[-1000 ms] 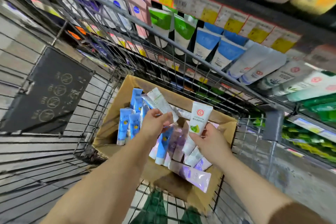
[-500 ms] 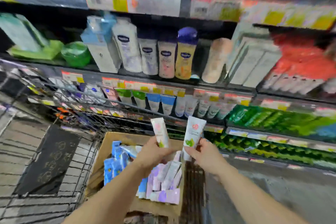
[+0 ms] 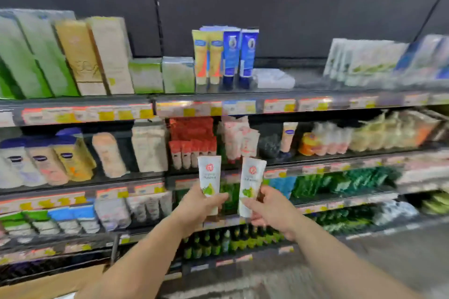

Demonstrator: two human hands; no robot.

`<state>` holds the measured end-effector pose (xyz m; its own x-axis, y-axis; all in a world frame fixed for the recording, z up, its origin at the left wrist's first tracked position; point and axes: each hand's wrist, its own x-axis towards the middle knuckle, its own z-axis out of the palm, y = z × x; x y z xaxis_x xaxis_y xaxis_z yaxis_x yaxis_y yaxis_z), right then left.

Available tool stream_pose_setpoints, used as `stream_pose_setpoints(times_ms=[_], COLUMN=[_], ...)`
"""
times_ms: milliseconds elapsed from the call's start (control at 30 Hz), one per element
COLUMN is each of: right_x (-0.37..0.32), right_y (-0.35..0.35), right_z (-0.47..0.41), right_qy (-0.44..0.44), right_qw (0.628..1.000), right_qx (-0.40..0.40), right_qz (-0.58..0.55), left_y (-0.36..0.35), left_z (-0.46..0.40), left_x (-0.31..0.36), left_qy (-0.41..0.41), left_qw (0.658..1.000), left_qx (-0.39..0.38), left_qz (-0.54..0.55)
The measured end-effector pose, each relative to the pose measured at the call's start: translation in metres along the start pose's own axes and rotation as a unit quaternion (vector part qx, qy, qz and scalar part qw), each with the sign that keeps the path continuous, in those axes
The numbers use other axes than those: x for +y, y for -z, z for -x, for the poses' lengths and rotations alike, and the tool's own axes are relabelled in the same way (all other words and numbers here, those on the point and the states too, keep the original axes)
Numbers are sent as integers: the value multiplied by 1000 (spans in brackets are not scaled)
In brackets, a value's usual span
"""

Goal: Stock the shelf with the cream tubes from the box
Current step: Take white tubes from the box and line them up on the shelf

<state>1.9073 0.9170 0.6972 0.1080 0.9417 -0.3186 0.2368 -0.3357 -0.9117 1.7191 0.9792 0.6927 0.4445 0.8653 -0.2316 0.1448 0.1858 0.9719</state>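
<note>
My left hand [image 3: 198,209] grips a white cream tube [image 3: 209,177] with a red round logo and a green leaf print, held upright. My right hand [image 3: 272,209] grips a second white cream tube [image 3: 251,181] of the same kind, tilted slightly right. Both tubes hang in the air in front of the middle shelf [image 3: 218,175], below a row of red and pink tubes [image 3: 192,150]. Only a corner of the cardboard box [image 3: 48,284] shows at the bottom left; its contents are out of view.
Shelves full of boxed and bottled creams run across the view. The top shelf [image 3: 279,94] holds yellow and blue tubes [image 3: 224,56] with an open stretch to their right. Green packs [image 3: 340,182] fill the lower right shelves. Grey floor lies at the bottom right.
My view has swung up from the box in the cart to the shelves. Both hands have lifted a tube each from the box up to the middle shelf's height.
</note>
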Motion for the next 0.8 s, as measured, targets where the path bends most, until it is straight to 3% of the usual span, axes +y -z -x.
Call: stream_pose_setpoints(times_ms=[133, 267, 467, 800], right_x=[-2, -5, -22, -76], right_y=[100, 175, 258, 424], right_z=[19, 19, -10, -68], right_qy=[32, 62, 92, 119], right_qw=[997, 991, 979, 940], right_qx=[62, 113, 181, 319], right_qz=[-16, -33, -9, 15], left_y=[-91, -149, -192, -267], left_z=[-35, -74, -145, -264], left_x=[48, 82, 126, 235], left_qy=[1, -38, -133, -221], left_qw=[996, 993, 987, 967], left_qx=[-64, -105, -86, -127], left_qz=[55, 40, -19, -29])
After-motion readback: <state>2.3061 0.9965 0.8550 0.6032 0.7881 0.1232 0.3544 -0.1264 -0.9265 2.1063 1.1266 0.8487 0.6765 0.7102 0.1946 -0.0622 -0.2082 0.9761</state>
